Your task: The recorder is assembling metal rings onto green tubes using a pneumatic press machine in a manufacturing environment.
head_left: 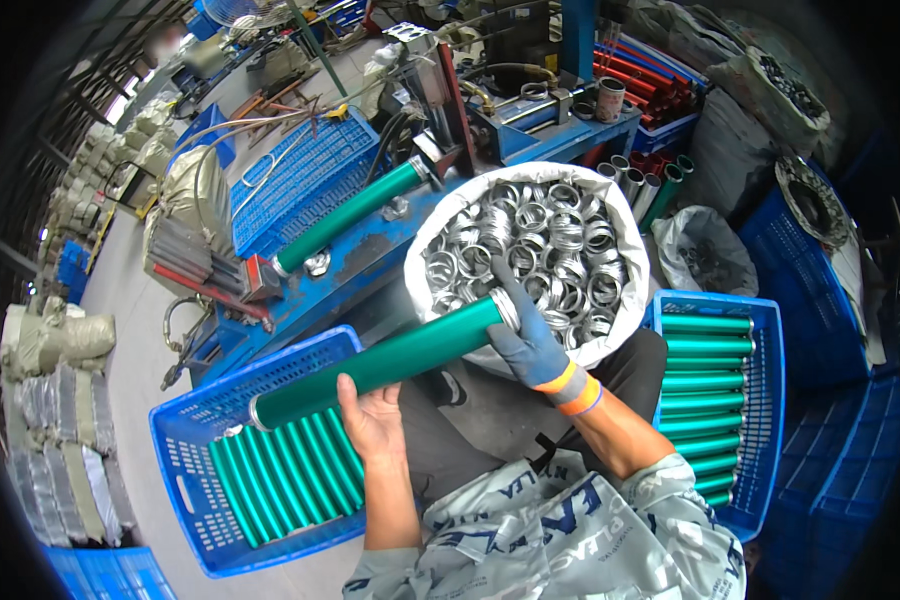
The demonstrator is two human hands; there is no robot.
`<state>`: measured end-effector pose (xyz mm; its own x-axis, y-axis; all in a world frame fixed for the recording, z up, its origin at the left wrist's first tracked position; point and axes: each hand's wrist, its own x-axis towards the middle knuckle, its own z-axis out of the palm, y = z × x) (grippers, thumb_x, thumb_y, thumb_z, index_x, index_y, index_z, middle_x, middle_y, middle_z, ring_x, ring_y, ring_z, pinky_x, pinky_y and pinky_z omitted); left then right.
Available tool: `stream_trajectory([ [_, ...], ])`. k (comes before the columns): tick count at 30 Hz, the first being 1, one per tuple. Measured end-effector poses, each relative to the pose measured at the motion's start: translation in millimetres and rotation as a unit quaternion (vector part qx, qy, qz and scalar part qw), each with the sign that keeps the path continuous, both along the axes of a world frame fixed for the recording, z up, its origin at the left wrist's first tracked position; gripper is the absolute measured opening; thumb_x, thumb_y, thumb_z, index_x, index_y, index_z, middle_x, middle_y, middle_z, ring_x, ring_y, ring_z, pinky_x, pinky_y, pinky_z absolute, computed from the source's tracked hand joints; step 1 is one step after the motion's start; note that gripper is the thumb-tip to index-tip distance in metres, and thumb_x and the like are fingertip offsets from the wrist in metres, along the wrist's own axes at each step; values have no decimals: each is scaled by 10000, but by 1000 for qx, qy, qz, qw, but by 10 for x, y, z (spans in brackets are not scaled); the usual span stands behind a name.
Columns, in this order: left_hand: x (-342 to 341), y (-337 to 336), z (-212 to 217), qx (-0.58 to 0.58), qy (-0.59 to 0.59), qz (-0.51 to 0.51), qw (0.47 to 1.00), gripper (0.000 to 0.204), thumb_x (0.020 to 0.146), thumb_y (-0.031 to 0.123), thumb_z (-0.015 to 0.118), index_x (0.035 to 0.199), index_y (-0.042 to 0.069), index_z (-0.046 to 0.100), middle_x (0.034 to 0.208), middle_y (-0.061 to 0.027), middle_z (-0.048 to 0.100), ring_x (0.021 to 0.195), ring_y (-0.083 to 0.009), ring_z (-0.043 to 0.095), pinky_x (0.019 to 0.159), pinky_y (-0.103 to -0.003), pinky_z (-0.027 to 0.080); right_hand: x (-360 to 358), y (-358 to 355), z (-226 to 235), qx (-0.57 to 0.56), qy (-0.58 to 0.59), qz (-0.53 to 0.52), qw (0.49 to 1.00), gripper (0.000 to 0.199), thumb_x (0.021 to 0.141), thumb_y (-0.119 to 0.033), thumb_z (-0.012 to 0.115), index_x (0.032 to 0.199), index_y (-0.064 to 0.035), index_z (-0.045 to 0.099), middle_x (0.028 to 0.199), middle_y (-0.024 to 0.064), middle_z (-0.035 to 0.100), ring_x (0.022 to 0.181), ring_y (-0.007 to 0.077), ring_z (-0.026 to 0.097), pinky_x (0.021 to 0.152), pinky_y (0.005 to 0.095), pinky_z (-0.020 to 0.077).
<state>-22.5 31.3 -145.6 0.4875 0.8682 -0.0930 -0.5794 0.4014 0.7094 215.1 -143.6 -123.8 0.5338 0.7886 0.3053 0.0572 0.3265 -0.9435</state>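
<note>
Head view: bare left hand (370, 420) grips a green tube (385, 362) at centre frame; gloved right hand (528, 340) pinches its ring-capped end over the white sack (625, 250). A loose grip could tilt it, dropping the ring.

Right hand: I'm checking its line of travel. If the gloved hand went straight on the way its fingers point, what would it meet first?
The right hand points up-left at the end of the green tube. Its fingertips already seem to touch the tube's metal end; beyond lies the white sack of metal rings. Depth is uncertain.
</note>
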Motion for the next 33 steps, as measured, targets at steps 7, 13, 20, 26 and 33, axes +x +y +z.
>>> stream_trajectory([
  [7,-69,299,-36,-29,5,42,999,664,1111,477,790,1568,29,613,1531,-188,714,1398,-342,724,1198,-531,623,221,362,222,-76,-213,-2,974,1238,958,-442,929,1838,37,202,1825,338,398,1684,442,444,1352,469,388],
  [13,-204,632,-55,-19,-5,65,998,630,1132,538,742,1540,68,648,1504,-161,733,1398,-327,713,1196,-526,587,186,840,222,-24,-129,86,988,1313,880,-356,994,1849,8,186,1816,290,427,1672,374,452,1333,452,411],
  [20,-451,1136,-193,-117,-72,96,986,810,1023,561,861,1525,-14,591,1514,-151,673,1409,-303,687,1145,-466,660,1200,2553,-44,-76,-72,22,994,864,1171,-421,677,1804,39,312,1809,283,441,1672,345,448,1363,414,358],
  [26,-662,1441,-255,-108,-73,100,986,657,1100,443,813,1528,-8,600,1528,-157,676,1398,-298,691,1114,-467,675,1244,4113,-530,-201,-511,-176,817,752,1034,-318,753,1716,-110,514,1737,235,543,1604,440,524,1349,554,387],
  [33,-373,1695,-341,-118,-35,82,989,571,1148,403,760,1541,17,611,1554,-153,670,1468,-293,645,1202,-476,592,1722,4172,-552,-99,-608,-205,760,640,917,-267,833,1513,-127,647,1410,156,713,1365,371,661,1188,635,461],
])
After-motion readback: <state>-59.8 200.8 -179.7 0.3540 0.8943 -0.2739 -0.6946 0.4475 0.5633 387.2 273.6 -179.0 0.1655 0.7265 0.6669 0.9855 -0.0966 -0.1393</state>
